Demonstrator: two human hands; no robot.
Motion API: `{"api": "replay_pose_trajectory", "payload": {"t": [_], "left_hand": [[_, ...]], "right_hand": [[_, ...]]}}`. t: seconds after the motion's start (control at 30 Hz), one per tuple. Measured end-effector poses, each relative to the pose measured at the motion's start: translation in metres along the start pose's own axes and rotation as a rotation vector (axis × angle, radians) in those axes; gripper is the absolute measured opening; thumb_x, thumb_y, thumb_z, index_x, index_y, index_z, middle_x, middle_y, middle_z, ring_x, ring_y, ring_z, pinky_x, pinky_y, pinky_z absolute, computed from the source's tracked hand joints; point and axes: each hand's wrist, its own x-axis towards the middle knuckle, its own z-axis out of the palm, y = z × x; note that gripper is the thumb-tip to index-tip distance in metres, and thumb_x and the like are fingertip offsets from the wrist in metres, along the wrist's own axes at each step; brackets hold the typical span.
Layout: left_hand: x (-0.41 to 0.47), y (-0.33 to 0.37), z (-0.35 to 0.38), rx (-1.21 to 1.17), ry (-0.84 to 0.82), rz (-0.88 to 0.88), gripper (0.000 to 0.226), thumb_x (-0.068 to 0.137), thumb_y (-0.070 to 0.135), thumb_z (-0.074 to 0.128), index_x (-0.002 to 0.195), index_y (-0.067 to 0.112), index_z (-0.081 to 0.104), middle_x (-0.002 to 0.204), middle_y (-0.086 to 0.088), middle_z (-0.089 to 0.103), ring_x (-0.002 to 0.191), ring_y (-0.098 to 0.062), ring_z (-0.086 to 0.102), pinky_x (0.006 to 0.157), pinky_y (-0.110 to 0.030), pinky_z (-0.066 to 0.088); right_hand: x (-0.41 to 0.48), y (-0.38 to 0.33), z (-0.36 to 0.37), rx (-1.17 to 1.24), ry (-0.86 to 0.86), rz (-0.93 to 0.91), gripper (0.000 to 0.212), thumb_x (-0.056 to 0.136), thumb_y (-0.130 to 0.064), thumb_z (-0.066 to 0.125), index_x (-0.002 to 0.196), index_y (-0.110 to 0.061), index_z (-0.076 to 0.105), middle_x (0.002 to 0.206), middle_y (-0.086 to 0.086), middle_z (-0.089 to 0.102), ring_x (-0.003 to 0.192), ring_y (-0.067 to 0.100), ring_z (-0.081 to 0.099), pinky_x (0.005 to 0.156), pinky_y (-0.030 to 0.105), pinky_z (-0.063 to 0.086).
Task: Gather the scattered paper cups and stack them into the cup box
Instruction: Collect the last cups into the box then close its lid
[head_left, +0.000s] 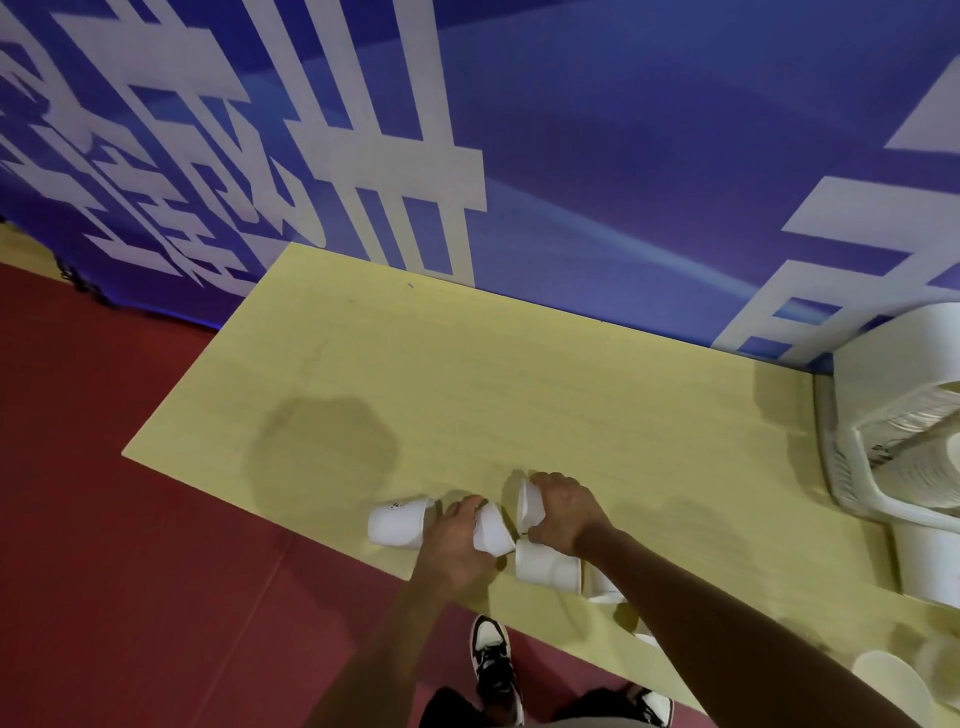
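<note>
Left hand (451, 540) grips a cup (492, 529) and right hand (565, 512) a second cup (527, 508) at the table's (467, 364) near edge; cups judged light, thin, crushable: hold gently round the wall.

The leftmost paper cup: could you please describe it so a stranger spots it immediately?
Take the near edge of the yellow table. Just left of the left hand lies a white cup on its side; none sits further left.
</note>
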Motion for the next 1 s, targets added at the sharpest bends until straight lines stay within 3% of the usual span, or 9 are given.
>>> {"api": "replay_pose_trajectory", "payload": {"t": [0.23,0.33,0.47,0.77,0.87,1.0], "left_hand": [[0.002,0.006,-0.007,-0.095,-0.001,-0.058,0.084,0.069,0.037,0.071,0.143,0.019,0.038,0.132,0.002,0.052,0.123,-0.020,0.045,0.111,-0.039,0.032],[0.009,0.015,-0.019,-0.221,0.049,-0.075,0.077,0.073,0.029,0.077,0.140,0.020,0.041,0.125,0.005,0.055,0.114,-0.016,0.053,0.095,-0.028,0.043],[0.020,0.041,-0.031,-0.246,0.126,-0.021,0.070,0.073,0.027,0.078,0.135,0.020,0.046,0.119,0.004,0.057,0.106,-0.014,0.056,0.083,-0.024,0.043],[0.041,0.167,0.011,-0.344,-0.093,0.140,0.065,0.070,0.029,0.081,0.126,0.035,0.048,0.112,0.009,0.062,0.098,-0.009,0.063,0.074,-0.035,0.057],[0.045,0.219,0.034,-0.321,-0.127,0.219,0.064,0.071,0.027,0.082,0.127,0.030,0.049,0.118,0.005,0.061,0.100,-0.011,0.062,0.080,-0.032,0.055],[0.047,0.290,0.068,-0.265,-0.175,0.325,0.067,0.074,0.025,0.081,0.131,0.026,0.047,0.120,0.005,0.057,0.101,-0.014,0.059,0.078,-0.025,0.050]], "right_hand": [[-0.004,0.005,-0.010,0.107,0.123,-0.023,0.073,0.079,-0.035,0.073,0.143,-0.014,0.046,0.131,0.008,0.057,0.118,0.029,0.056,0.097,0.034,0.046],[-0.010,0.017,-0.025,0.214,0.152,-0.002,0.071,0.076,-0.035,0.077,0.138,-0.014,0.050,0.125,0.006,0.058,0.115,0.027,0.055,0.094,0.031,0.045],[-0.022,0.044,-0.049,0.331,0.242,0.039,0.067,0.074,-0.033,0.081,0.132,-0.015,0.053,0.120,0.004,0.059,0.109,0.023,0.057,0.088,0.029,0.046],[-0.103,0.150,-0.093,0.391,0.434,0.198,0.071,0.073,-0.041,0.083,0.133,-0.017,0.054,0.122,0.004,0.062,0.103,0.019,0.057,0.081,0.026,0.045],[-0.139,0.190,-0.108,0.479,0.554,0.303,0.070,0.075,-0.039,0.083,0.134,-0.017,0.053,0.126,0.004,0.059,0.106,0.021,0.056,0.086,0.029,0.047],[-0.186,0.244,-0.126,0.553,0.719,0.388,0.065,0.077,-0.037,0.082,0.132,-0.015,0.055,0.127,0.009,0.055,0.114,0.028,0.056,0.094,0.032,0.044]]}}
